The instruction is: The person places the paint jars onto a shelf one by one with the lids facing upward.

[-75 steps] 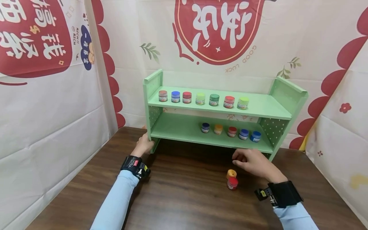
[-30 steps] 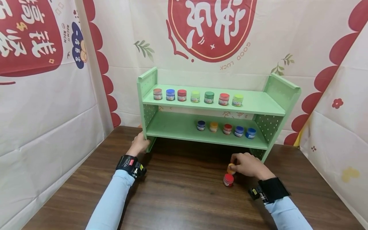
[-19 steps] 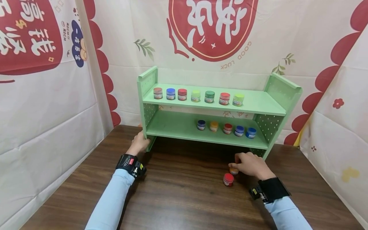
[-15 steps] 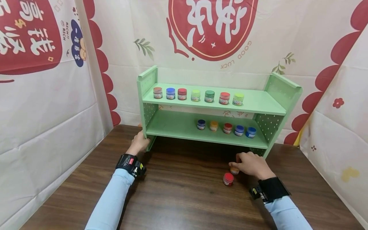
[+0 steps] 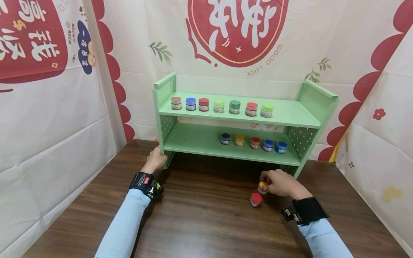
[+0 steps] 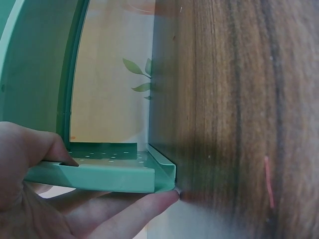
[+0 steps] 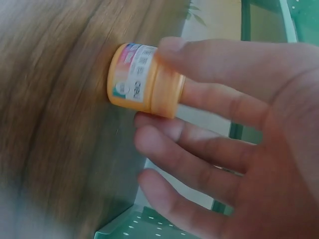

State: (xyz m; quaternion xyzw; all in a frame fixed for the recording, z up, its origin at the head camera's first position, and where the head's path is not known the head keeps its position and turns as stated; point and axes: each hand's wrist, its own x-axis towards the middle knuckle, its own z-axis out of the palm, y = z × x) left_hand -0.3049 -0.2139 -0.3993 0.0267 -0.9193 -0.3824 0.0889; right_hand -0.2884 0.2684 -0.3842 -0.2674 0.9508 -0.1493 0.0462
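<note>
My left hand (image 5: 155,159) grips the lower left end of a green two-tier shelf (image 5: 235,154). In the left wrist view the thumb lies on one side of its end panel (image 6: 99,177) and the fingers run along the other. Below the lower tier, near the right end, my right hand (image 5: 282,183) pinches an orange paint jar (image 5: 261,187) by its lid. The right wrist view shows the labelled jar (image 7: 134,82) between thumb and finger, its base close to the wood, the other fingers loosely bent. Just in front stands a red paint jar (image 5: 256,200) on the table.
Several paint jars line the upper tier, from a brown one (image 5: 176,103) to a yellow-green one (image 5: 266,110). On the lower tier several more stand toward the right, among them a blue jar (image 5: 281,147). A printed cloth (image 5: 135,89) hangs behind the brown wooden table (image 5: 200,215).
My right hand has come down to the orange jar, taken hold of its lid and shifted it slightly to the right of the red jar. The left hand keeps its grip on the shelf.
</note>
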